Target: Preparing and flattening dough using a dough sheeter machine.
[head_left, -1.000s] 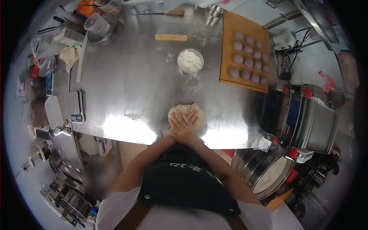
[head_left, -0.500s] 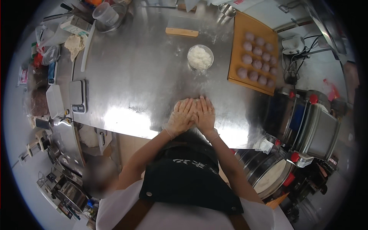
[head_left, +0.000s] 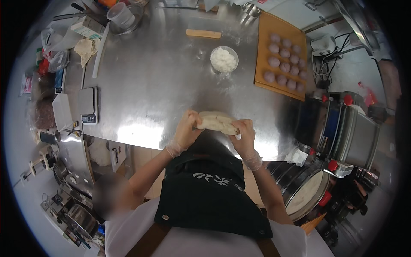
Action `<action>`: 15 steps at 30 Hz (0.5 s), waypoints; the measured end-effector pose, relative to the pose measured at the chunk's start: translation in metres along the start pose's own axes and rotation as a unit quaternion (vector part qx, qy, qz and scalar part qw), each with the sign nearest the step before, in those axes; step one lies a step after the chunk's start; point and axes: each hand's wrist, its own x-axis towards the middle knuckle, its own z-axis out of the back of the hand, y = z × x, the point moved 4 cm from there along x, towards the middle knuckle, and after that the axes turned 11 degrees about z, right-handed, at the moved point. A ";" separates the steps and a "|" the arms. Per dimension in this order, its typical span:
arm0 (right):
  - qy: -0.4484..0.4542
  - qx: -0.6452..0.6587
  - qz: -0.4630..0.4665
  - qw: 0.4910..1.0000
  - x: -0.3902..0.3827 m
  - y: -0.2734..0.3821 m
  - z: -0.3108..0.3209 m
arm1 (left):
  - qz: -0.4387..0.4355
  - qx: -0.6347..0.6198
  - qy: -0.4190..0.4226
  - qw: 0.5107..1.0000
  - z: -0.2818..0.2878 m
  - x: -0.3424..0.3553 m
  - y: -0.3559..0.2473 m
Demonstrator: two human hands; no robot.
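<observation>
Left of the powder bowl [head_left: 224, 59], bare desk [head_left: 150, 73] leaves a broad lane, bounded by the scale [head_left: 88, 103]. Right of the bowl, a narrower strip ends at the tray [head_left: 269, 23]. Beyond it lies the scraper [head_left: 203, 33]; on its near side, dough [head_left: 217, 122] between the left hand [head_left: 187, 130] and right hand [head_left: 245, 137] blocks passage.

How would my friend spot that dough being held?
Find the big, shiny metal table, then its near edge, where the left hand and right hand are. The dough is the pale, long lump held between them, bigger than any purplish ball on the tan tray.
</observation>
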 end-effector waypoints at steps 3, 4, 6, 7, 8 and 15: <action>0.058 -0.120 0.060 0.989 -0.030 -0.026 -0.019 | -0.120 0.176 0.014 0.977 -0.014 -0.015 0.019; 0.109 -0.187 0.110 0.970 -0.038 -0.034 -0.031 | -0.102 0.268 0.054 0.956 -0.024 -0.015 0.033; 0.083 -0.156 0.081 0.981 -0.050 -0.036 -0.045 | -0.129 0.309 0.065 0.940 -0.036 -0.010 0.003; 0.148 -0.198 0.078 0.966 -0.047 -0.021 -0.060 | -0.143 0.354 0.070 0.922 -0.039 -0.018 -0.009; 0.209 -0.241 0.078 0.945 -0.038 -0.012 -0.073 | -0.145 0.354 0.072 0.921 -0.045 -0.020 -0.002; 0.214 -0.163 0.046 0.962 -0.054 -0.012 -0.095 | -0.208 0.452 0.196 0.845 -0.083 -0.017 0.027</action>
